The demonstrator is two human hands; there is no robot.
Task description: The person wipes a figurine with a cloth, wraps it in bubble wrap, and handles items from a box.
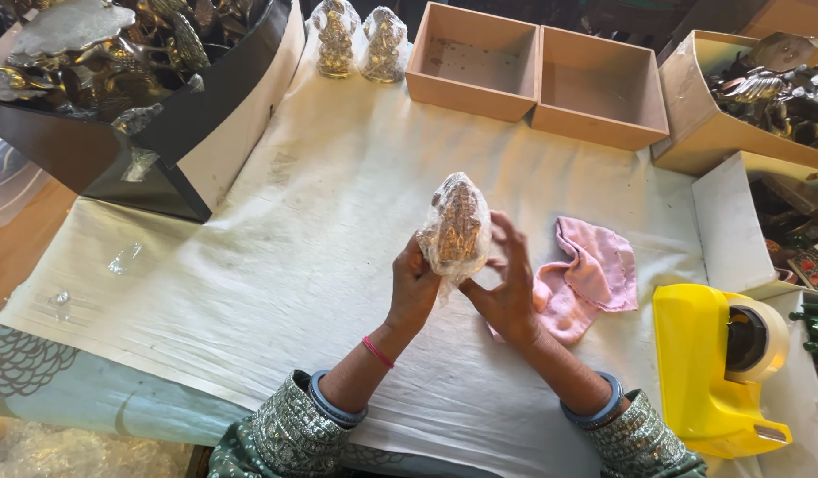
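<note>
Blurring the brass figurine (458, 228), cloudy plastic wrap (444, 257) between both hands.

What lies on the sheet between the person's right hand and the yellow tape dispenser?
In the head view, a crumpled pink cloth lies on the white sheet between the right hand and the yellow tape dispenser.

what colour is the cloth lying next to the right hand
The cloth is pink, clearest in the head view.
</note>
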